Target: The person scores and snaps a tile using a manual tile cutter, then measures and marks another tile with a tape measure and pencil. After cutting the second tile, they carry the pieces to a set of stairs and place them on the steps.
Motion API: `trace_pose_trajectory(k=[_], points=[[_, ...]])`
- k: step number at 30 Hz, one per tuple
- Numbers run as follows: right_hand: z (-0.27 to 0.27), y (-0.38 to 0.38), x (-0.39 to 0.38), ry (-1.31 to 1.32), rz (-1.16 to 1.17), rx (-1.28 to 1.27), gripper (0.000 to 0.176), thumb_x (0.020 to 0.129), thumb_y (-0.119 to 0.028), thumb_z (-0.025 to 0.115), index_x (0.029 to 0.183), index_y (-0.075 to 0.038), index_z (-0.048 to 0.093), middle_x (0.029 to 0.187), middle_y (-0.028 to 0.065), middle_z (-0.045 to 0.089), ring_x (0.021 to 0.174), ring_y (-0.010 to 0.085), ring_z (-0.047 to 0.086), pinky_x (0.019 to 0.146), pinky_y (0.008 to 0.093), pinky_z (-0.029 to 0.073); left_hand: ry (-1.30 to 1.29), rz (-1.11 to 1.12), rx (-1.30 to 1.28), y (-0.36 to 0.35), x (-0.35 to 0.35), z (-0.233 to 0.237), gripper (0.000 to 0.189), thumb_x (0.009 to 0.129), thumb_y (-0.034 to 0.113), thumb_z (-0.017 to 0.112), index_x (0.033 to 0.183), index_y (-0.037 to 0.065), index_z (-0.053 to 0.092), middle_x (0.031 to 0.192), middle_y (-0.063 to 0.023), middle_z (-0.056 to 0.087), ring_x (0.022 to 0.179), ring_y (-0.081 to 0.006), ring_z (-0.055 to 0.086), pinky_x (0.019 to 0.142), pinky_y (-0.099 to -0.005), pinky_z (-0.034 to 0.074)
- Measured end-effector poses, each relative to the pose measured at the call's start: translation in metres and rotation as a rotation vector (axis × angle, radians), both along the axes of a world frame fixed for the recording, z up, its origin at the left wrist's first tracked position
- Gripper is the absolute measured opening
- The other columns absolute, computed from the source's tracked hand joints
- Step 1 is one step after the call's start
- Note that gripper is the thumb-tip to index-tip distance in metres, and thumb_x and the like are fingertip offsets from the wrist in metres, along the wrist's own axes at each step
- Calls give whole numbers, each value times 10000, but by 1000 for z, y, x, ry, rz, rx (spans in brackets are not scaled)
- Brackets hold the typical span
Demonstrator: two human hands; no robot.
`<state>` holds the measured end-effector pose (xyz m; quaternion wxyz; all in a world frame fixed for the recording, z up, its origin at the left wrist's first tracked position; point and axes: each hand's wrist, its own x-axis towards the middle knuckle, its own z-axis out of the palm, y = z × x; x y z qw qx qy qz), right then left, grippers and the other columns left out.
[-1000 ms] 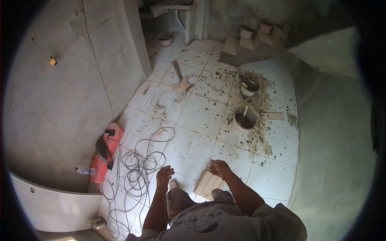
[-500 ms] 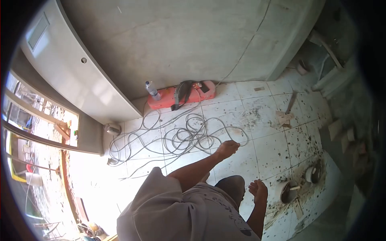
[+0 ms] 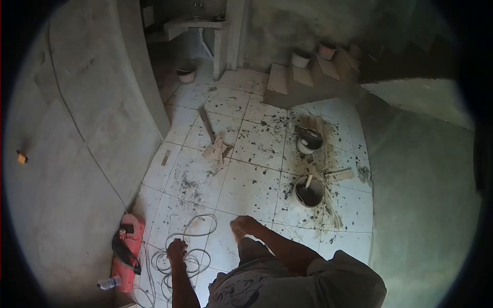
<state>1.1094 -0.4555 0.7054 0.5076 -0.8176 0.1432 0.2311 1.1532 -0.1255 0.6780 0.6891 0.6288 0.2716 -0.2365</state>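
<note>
A person's left hand (image 3: pixel 177 250) curls over the coiled cable (image 3: pixel 204 224), its grip unclear. The loops stretch away across the tiles. The right hand (image 3: pixel 244 225) hangs half-open and empty.

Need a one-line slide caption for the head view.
Left hand over coiled cable, right hand above spattered tiled floor, bucket beyond.

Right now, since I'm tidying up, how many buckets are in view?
5. The near bucket, with a stick, on the spattered tiles; second bucket just behind it; far bucket by the left wall; two step buckets on the steps. Dark corners may hide more.
</note>
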Motion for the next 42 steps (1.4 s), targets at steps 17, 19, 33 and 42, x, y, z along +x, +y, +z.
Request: trace_pose_trajectory(k=[17,19,33,42], points=[[17,-319,105,48,-896,240,302,890,-340,509,797,-64,590,661,18,592,577,134,582,506,301,465,-12,-556,-18,-366,276,38,315,901,332,525,1044,59,586,874,-71,665,750,-191,644,640,-350,461],[-40,-342,90,178,-949,522,140,891,-274,494,869,-145,544,647,16,516,526,126,514,439,282,387,19,-627,-52,-395,303,16,289,916,329,503,986,61,585,839,-64,666,717,-187,649,619,-369,471],[92,-403,183,-60,-707,-863,187,929,-210,450,1020,-82,552,840,4,544,720,118,588,621,260,480,-198,-1287,-220,-792,535,5,410,895,400,553,1050,25,610,971,-111,660,814,-226,637,618,-340,489],[4,-375,84,277,-833,-703,161,902,-191,439,1048,-140,483,784,36,510,621,122,522,478,267,412,-95,-1613,-406,-812,407,103,599,886,446,561,1350,88,436,1248,-124,561,1121,-287,546,934,-464,401]])
